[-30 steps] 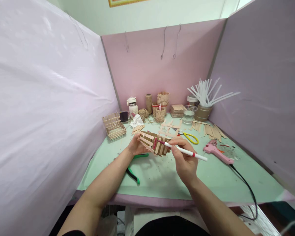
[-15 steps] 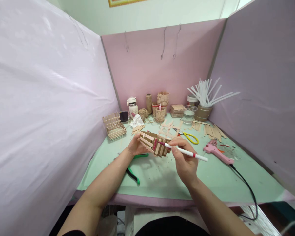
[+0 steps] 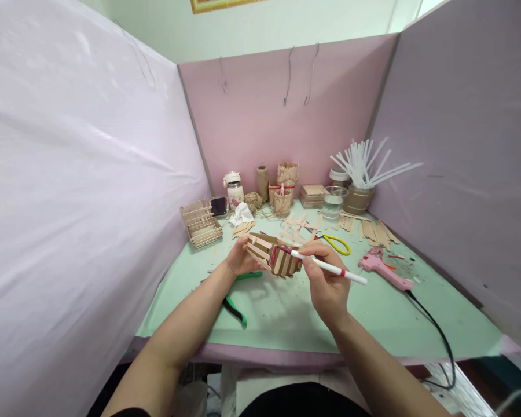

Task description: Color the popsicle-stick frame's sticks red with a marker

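My left hand [image 3: 239, 257] grips the left end of a small craft-stick piece [image 3: 282, 262] with light wooden sticks on a brown base. One stick near its middle is coloured dark pink. In my right hand [image 3: 327, 281] is a white marker [image 3: 334, 270] with a red band, held like a pen. Its dark pink tip is at the upper end of the coloured stick. Below my left hand, green-handled pliers [image 3: 234, 310] lie on the table, partly hidden by the hand and forearm.
A pink glue gun [image 3: 386, 271] with a black cord lies at the right. Yellow-handled pliers [image 3: 338, 244] and loose sticks [image 3: 377, 233] are behind. A stick basket [image 3: 202, 226] stands back left, a water cup [image 3: 333, 204] back right.
The marker tip has moved slightly up along the pink stick, and the pink colour looks a little fuller. Both hands are nearly where they were.
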`<state>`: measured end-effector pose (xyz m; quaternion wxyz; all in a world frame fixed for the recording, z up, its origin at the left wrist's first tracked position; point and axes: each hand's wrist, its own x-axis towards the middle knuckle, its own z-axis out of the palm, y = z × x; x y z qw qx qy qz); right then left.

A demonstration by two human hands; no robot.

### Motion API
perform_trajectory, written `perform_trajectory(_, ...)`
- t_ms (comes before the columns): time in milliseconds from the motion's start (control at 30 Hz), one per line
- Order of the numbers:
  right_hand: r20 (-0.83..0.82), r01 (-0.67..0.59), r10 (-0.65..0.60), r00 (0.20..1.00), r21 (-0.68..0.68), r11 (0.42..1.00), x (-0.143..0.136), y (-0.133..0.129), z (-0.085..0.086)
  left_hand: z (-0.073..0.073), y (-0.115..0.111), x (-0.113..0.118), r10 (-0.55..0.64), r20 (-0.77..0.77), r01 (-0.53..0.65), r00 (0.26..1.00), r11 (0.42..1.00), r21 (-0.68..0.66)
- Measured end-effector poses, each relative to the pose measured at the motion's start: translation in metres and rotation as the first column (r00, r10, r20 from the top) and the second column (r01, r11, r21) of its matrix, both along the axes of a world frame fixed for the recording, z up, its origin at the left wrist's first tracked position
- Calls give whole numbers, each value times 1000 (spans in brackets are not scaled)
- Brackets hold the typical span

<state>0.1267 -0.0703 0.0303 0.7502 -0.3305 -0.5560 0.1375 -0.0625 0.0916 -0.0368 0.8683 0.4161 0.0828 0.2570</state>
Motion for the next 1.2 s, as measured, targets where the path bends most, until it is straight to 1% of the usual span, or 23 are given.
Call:
perform_trajectory(100,2,5,-5,1000,-5,1000,0,0,1,0,0,0,6,-8,-6,1000,1000,-2)
perform_trajectory(300,20,10,-10,1000,7,1000,0,0,0,1,-1,0,-22,-3,22,1000,1000,-14)
perform_trajectory(433,28,4,-3,1000,-13,1000,0,-1,1,2,-2,0,-25,-10,25,1000,1000,-13)
perform_trajectory(700,19,-13,14,1000,-11,1000,0,-1,0,3,-2,0,-22,-17,22,1000,1000,-5)
perform_trajectory(1200,14,2,-1,1000,-11,1000,0,-1,1,4,-2,0,-19,-35,19,999,1000,0)
